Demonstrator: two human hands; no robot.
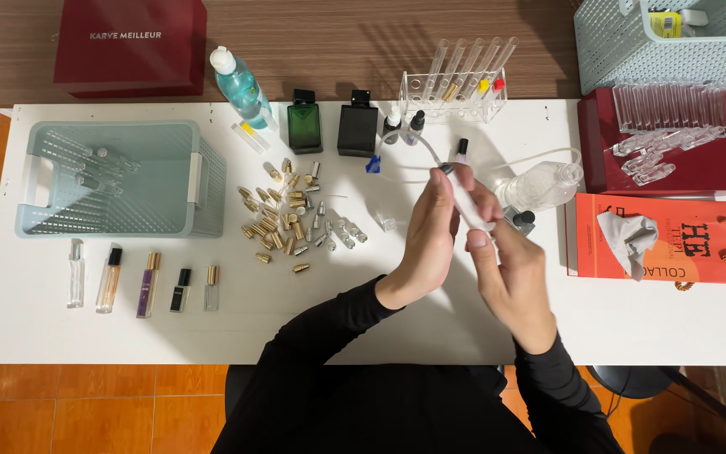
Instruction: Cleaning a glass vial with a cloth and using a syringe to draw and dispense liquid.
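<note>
Landmark: the white syringe (470,204), held up over the middle of the white counter (60,336)
Left hand (430,240): curled around the syringe from its left, fingers pressed together on the upper barrel near the dark tip
Right hand (510,273): just below and right of the syringe, thumb and fingers pinching its lower end
Syringe: tilted, dark tip pointing up and left, gripped by both hands, clear of the counter
Thin clear tube (497,160): arcs from the syringe tip toward the upper right
Clear plastic bottle (544,185): lying on its side just right of the syringe, the tube ending near it
Small dark-capped bottle (521,220): beside the right hand, just right of the syringe
Black square bottle (357,126): above and left of the syringe
Green square bottle (304,124): left of the black one, farther from the syringe
Test-tube rack (455,88): straight above the syringe, at the back edge of the counter
Gold and silver caps (283,219): scattered in a heap well left of the syringe
Pale green basket (111,181): far left of the syringe, a few vials inside
Row of slim spray bottles (140,282): far lower left of the syringe
Orange paper bag (657,240): lying flat well right of the syringe, a crumpled tissue on it
</note>
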